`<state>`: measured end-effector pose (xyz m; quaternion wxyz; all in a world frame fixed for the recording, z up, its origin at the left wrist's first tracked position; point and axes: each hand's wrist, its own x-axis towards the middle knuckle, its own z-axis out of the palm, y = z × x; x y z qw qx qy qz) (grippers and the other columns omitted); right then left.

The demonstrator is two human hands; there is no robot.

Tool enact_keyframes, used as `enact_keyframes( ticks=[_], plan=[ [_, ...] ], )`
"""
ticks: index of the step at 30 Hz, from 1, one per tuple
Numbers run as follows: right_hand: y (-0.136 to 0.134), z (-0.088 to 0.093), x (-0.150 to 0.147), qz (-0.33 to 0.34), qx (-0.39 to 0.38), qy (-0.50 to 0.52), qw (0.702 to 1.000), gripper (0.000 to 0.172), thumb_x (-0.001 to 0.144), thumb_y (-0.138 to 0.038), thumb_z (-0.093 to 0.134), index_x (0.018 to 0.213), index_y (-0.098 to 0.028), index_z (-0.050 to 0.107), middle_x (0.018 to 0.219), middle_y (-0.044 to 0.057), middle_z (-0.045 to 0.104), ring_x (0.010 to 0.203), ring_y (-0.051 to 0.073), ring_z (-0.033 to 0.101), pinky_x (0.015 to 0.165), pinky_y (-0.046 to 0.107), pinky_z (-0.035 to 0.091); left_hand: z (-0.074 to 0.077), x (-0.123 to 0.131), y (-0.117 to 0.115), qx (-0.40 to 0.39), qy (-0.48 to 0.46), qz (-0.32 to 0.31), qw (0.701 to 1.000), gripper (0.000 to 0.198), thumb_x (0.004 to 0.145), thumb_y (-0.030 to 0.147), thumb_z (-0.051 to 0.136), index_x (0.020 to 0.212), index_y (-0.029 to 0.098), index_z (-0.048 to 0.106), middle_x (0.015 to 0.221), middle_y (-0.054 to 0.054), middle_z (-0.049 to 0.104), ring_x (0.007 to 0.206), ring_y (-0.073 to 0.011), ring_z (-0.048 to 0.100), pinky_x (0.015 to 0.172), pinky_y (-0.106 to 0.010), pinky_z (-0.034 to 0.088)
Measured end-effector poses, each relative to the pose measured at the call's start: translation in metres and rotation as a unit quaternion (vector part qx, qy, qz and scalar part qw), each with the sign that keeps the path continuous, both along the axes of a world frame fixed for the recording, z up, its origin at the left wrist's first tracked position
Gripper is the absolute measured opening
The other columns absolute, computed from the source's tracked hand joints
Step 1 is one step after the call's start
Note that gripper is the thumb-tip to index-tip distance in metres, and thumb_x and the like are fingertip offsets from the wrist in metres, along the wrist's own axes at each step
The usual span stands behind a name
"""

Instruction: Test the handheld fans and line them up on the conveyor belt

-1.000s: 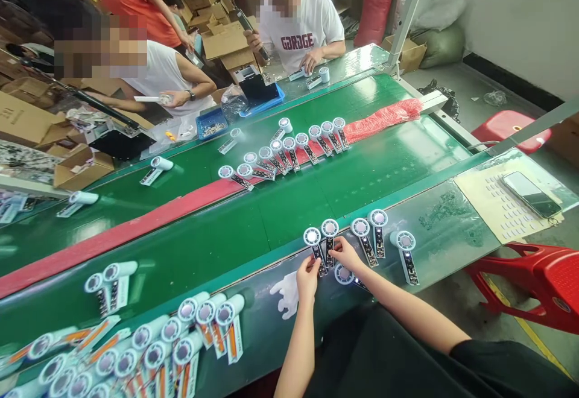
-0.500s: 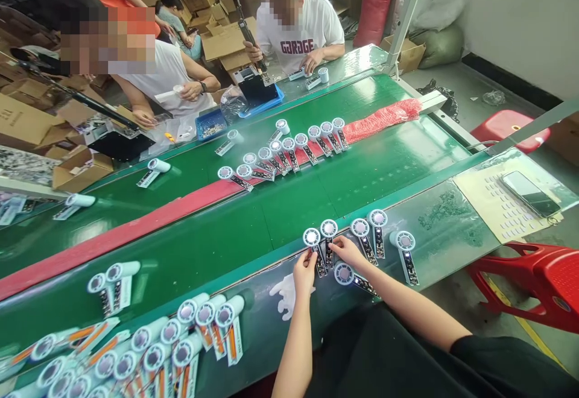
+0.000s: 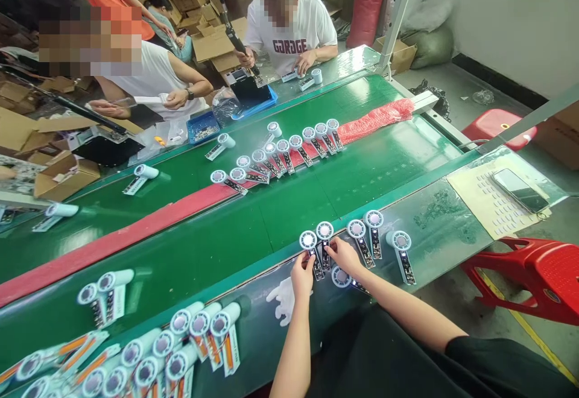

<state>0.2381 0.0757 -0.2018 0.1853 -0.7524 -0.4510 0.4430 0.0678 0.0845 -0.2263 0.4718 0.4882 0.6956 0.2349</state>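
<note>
A: What fills the view?

B: Through the head camera I see a long green conveyor belt (image 3: 217, 229) slanting from lower left to upper right, a red strip (image 3: 174, 210) along its middle. Beside its near edge runs a glossy bench (image 3: 253, 325). A red stool (image 3: 549, 283) stands at the right, and a crowd of pale-blue units (image 3: 163, 342) covers the bench's lower left.

A: And the hands?

B: I have both near the bench's far edge, close together. The left hand (image 3: 301, 275) has thumb and fingers drawn in, touching the handle of the left unit (image 3: 308, 240). The right hand (image 3: 346, 256) has its fingertips bent to the handle of the second unit (image 3: 325, 230), just to the right. I cannot tell whether either grip is closed around its handle, or whether the units are lifted.

A: Which way do they point?

B: Round heads away from me, narrow circuit-board handles toward me. The left unit's long axis leans, its handle end swung slightly right; the second unit's runs almost straight, so the handles converge.

A: What lies nearby?

B: A third unit (image 3: 341, 276) just below, its handle slanting right, partly behind the right forearm (image 3: 398, 298). A crumpled white glove (image 3: 281, 301) lies beside the left wrist.
</note>
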Motion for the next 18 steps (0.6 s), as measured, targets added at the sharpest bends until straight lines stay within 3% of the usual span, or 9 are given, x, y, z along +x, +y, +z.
enact_keyframes(
  ticks=[18],
  plan=[
    [0.0017,-0.0104,0.0016,-0.001,0.000,0.017,1.000,0.018,0.091,-0.037,0.058,0.095,-0.019,0.059,0.097,0.007,0.072,0.090,0.021,0.067,0.069,0.026,0.039,-0.0059,-0.0026,0.0030,0.012,0.007,-0.011,1.000,0.051,0.073,0.056,0.061,0.104,0.017,0.066,0.100,-0.014,0.072,0.092,-0.0291,0.068,0.091,-0.044,0.049]
  ],
)
